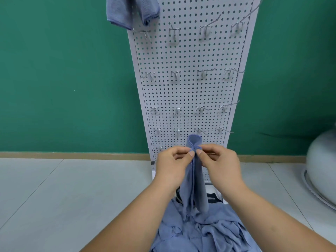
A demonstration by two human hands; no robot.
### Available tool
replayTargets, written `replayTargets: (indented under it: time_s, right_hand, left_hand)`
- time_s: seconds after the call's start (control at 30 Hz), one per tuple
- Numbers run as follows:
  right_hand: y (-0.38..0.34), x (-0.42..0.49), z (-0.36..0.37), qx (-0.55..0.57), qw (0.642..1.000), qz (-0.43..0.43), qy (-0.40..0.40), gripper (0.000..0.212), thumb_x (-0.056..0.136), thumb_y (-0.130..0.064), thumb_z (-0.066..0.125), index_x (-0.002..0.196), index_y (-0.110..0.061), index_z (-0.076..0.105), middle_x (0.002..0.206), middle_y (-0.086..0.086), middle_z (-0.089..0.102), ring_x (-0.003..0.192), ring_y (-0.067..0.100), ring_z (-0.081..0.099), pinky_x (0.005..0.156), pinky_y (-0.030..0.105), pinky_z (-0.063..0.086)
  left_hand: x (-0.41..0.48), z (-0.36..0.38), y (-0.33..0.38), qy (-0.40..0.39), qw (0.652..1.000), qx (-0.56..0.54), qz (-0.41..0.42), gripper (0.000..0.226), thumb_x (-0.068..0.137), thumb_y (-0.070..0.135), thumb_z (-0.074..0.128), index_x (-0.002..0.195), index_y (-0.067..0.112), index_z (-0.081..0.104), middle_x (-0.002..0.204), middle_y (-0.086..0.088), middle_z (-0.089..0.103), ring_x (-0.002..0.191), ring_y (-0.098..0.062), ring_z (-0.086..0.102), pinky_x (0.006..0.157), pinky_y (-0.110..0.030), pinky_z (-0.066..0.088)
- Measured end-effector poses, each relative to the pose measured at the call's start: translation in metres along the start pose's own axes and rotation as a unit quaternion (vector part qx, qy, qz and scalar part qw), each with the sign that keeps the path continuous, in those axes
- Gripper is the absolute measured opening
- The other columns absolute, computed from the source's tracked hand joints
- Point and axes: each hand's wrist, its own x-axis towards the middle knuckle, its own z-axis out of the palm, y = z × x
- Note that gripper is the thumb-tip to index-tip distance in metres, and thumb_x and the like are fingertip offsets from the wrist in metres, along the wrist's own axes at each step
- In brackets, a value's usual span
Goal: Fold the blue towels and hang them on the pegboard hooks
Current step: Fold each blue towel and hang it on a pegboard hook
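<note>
Several blue towels are lying in a crumpled pile [200,233] on the pale floor [72,188] at the near edge, by the foot of the pegboard [190,91]. Just above the pile, a folded towel [197,188] is hanging as a narrow strip. Its lower end is reaching down to the pile, though contact is unclear. The left hand [172,164] and right hand [218,164] are pinching the strip from either side near its top, thumbs and forefingers closed on the cloth and the other fingers curled. A small loop of the fold is standing up above the fingertips. Beyond the hands, the white pegboard is leaning up and away, carrying rows of metal hooks [175,75]. At its far top left a hung towel [127,11] is draping down. A green wall [63,79] is standing behind.
</note>
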Motion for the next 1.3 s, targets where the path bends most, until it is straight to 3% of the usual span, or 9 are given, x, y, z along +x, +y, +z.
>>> replayTargets:
  time_s: [0.2, 0.33, 0.53, 0.6, 0.73, 0.83, 1.0, 1.17, 1.3]
  right_hand:
    - [-0.001, -0.008, 0.002, -0.092, 0.994, -0.055, 0.029, 0.014, 0.092, -0.024, 0.080, 0.095, -0.037, 0.077, 0.094, -0.019, 0.076, 0.085, -0.008, 0.070, 0.081, 0.016, 0.055]
    - [0.000, -0.013, 0.006, -0.123, 0.989, -0.076, 0.020, 0.021, 0.087, -0.026, 0.083, 0.107, -0.033, 0.078, 0.101, -0.019, 0.071, 0.092, -0.007, 0.066, 0.075, 0.005, 0.047]
    - [0.003, -0.008, 0.000, -0.136, 0.988, -0.070, 0.020, 0.015, 0.087, -0.026, 0.084, 0.096, -0.034, 0.075, 0.091, -0.019, 0.073, 0.084, -0.004, 0.067, 0.072, 0.014, 0.053]
    - [0.003, -0.005, -0.003, -0.143, 0.987, -0.069, 0.016, 0.016, 0.092, -0.021, 0.078, 0.097, -0.036, 0.074, 0.090, -0.021, 0.074, 0.085, -0.006, 0.067, 0.074, 0.014, 0.054]
    - [-0.001, 0.003, -0.014, -0.187, 0.978, -0.097, 0.005, 0.016, 0.095, -0.019, 0.075, 0.106, -0.031, 0.078, 0.096, -0.020, 0.076, 0.084, -0.004, 0.069, 0.078, 0.010, 0.049]
    - [0.003, 0.010, -0.028, -0.307, 0.943, -0.125, -0.007, 0.017, 0.096, -0.021, 0.074, 0.111, -0.026, 0.078, 0.097, -0.012, 0.078, 0.088, 0.012, 0.071, 0.080, 0.028, 0.054]
    - [0.013, 0.019, -0.042, -0.401, 0.910, -0.075, -0.075, 0.015, 0.099, -0.032, 0.071, 0.112, -0.025, 0.076, 0.099, -0.010, 0.078, 0.095, 0.018, 0.070, 0.078, 0.031, 0.051]
    - [0.010, 0.022, -0.054, -0.354, 0.920, -0.093, -0.141, 0.006, 0.101, -0.031, 0.068, 0.106, -0.030, 0.071, 0.096, -0.021, 0.072, 0.093, -0.001, 0.066, 0.087, 0.026, 0.053]
    - [0.009, 0.014, -0.051, -0.268, 0.937, -0.123, -0.190, 0.006, 0.103, -0.027, 0.064, 0.101, -0.033, 0.062, 0.094, -0.021, 0.068, 0.094, -0.003, 0.063, 0.084, 0.020, 0.049]
  left_hand:
    - [-0.003, 0.000, -0.001, -0.012, 1.000, 0.010, 0.010, 0.006, 0.095, 0.017, 0.078, 0.099, 0.020, 0.080, 0.095, 0.007, 0.081, 0.091, -0.005, 0.075, 0.082, -0.023, 0.056]
    - [-0.002, 0.001, -0.002, -0.012, 1.000, -0.002, -0.006, 0.012, 0.097, 0.018, 0.073, 0.092, 0.023, 0.082, 0.092, 0.002, 0.080, 0.097, -0.021, 0.075, 0.093, -0.043, 0.062]
    - [0.002, -0.007, 0.004, -0.072, 0.997, 0.029, -0.001, 0.018, 0.099, 0.005, 0.063, 0.107, 0.017, 0.074, 0.093, -0.007, 0.080, 0.085, -0.021, 0.076, 0.088, -0.041, 0.062]
    - [0.008, -0.018, 0.000, -0.070, 0.985, 0.157, 0.024, 0.027, 0.098, 0.010, 0.062, 0.119, 0.025, 0.068, 0.088, 0.002, 0.078, 0.082, -0.016, 0.075, 0.082, -0.034, 0.058]
    - [0.016, -0.045, -0.006, -0.019, 0.883, 0.463, 0.079, 0.020, 0.099, 0.031, 0.061, 0.117, 0.036, 0.066, 0.083, 0.015, 0.067, 0.087, -0.015, 0.064, 0.077, -0.033, 0.055]
    - [0.021, -0.055, -0.003, -0.009, 0.866, 0.483, 0.129, 0.006, 0.098, 0.035, 0.067, 0.102, 0.033, 0.070, 0.089, 0.015, 0.066, 0.090, -0.014, 0.063, 0.080, -0.037, 0.057]
    - [0.022, -0.057, 0.002, -0.024, 0.867, 0.463, 0.183, 0.005, 0.091, 0.034, 0.078, 0.095, 0.033, 0.074, 0.093, 0.015, 0.068, 0.086, -0.010, 0.064, 0.083, -0.036, 0.056]
    - [0.020, -0.061, 0.002, -0.027, 0.889, 0.439, 0.129, 0.025, 0.086, 0.029, 0.083, 0.092, 0.036, 0.060, 0.085, 0.017, 0.064, 0.078, -0.007, 0.063, 0.074, -0.035, 0.057]
    - [0.021, -0.061, -0.001, -0.080, 0.840, 0.523, 0.123, 0.033, 0.093, 0.022, 0.072, 0.119, 0.039, 0.058, 0.102, 0.012, 0.061, 0.094, -0.015, 0.060, 0.083, -0.041, 0.056]
